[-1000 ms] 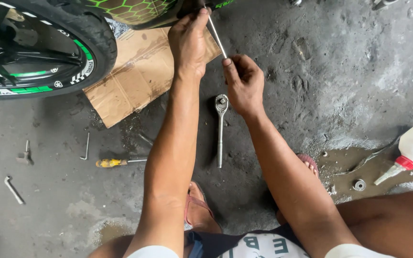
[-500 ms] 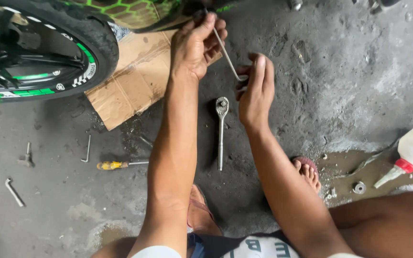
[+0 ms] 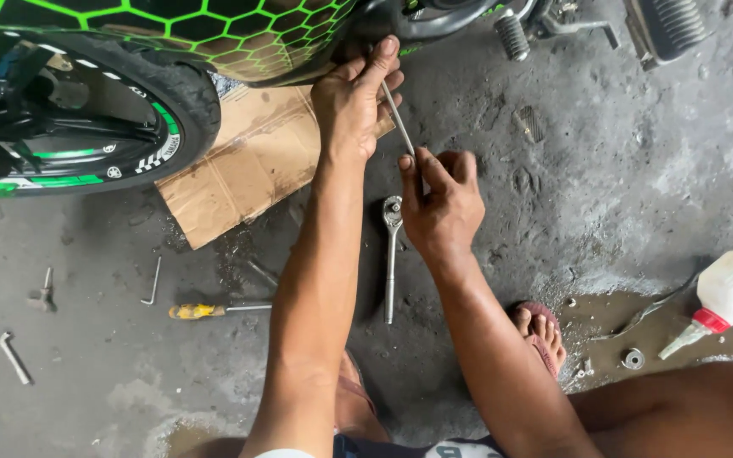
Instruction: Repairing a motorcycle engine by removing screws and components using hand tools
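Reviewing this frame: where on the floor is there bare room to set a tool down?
Bare concrete lies right of the right hand, between the footpeg and the white bottle. It is crowded left of the left hand: cardboard, screwdriver, hex key. The ratchet lies between the forearms.

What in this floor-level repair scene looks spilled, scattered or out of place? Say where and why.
A wet brown puddle spreads over the concrete beside the tipped white squeeze bottle, which lies on its side. Loose tools lie scattered: a ratchet, a yellow-handled screwdriver and a hex key. The left hand and right hand hold a thin rod.
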